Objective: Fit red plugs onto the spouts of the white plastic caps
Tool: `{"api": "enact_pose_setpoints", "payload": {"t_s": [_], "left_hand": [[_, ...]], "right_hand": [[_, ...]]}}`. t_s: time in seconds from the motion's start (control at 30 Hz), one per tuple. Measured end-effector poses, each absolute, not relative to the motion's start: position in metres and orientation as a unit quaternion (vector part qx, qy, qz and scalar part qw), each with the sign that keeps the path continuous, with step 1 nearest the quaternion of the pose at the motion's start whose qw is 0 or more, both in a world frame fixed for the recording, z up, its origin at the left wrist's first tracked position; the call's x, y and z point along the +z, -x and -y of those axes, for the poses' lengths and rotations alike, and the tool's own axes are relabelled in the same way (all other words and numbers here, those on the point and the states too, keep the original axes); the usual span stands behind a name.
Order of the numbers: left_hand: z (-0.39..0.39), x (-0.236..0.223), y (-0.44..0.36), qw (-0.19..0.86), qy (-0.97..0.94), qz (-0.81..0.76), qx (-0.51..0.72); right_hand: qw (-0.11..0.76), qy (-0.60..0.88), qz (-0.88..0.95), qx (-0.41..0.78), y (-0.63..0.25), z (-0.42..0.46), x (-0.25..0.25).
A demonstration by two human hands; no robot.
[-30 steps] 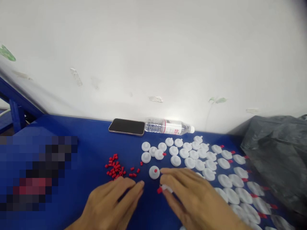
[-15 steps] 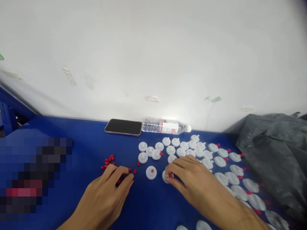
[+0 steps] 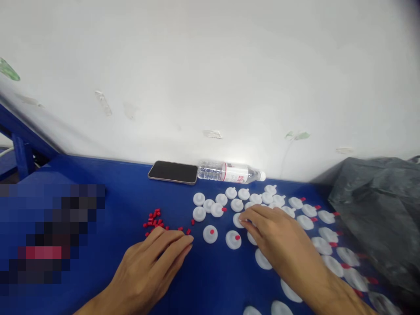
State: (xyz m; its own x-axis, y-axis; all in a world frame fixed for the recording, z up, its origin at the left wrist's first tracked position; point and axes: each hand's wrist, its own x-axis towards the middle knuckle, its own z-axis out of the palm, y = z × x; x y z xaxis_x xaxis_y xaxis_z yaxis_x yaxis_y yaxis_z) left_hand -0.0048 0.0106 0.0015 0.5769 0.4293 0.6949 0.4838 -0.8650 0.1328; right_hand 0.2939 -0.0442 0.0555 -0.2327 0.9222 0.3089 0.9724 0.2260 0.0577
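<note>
My right hand (image 3: 274, 232) has thumb and fingertips closed on a white round plastic lid with a small spout (image 3: 239, 220). Just left of it stand two white lids with red tips, one lid (image 3: 233, 240) nearer that hand and another lid (image 3: 210, 234) further left. My left hand (image 3: 151, 264) rests low over the table beside a loose pile of small red caps (image 3: 154, 222). Its thumb and fingers are drawn together, and whatever lies between them is hidden. Single red caps (image 3: 188, 231) lie just beyond its fingertips.
Many white lids (image 3: 305, 222), several red-tipped, spread across the right of the blue table (image 3: 124, 197). A phone (image 3: 173, 172) and a clear bottle (image 3: 229, 171) lie along the wall. A dark plastic bag (image 3: 377, 210) bulges at the right. A pixelated patch covers the left side.
My right hand has let go of a red-tipped lid and moved slightly up and right to a plain one. My left hand has shifted a little right, its fingertips closer together. The view has shifted slightly.
</note>
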Motion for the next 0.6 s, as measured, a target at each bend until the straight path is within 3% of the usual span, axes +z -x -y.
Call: {"api": "enact_pose_setpoints", "payload": {"t_s": [0.23, 0.6], "left_hand": [[-0.012, 0.004, 0.006, 0.031, 0.885, 0.258, -0.387], [-0.007, 0.007, 0.004, -0.023, 0.884, 0.243, -0.399]], "right_hand": [[0.072, 0.626, 0.771, -0.09, -0.295, 0.043, 0.056], [0.094, 0.622, 0.776, -0.045, -0.279, 0.036, 0.054]]}}
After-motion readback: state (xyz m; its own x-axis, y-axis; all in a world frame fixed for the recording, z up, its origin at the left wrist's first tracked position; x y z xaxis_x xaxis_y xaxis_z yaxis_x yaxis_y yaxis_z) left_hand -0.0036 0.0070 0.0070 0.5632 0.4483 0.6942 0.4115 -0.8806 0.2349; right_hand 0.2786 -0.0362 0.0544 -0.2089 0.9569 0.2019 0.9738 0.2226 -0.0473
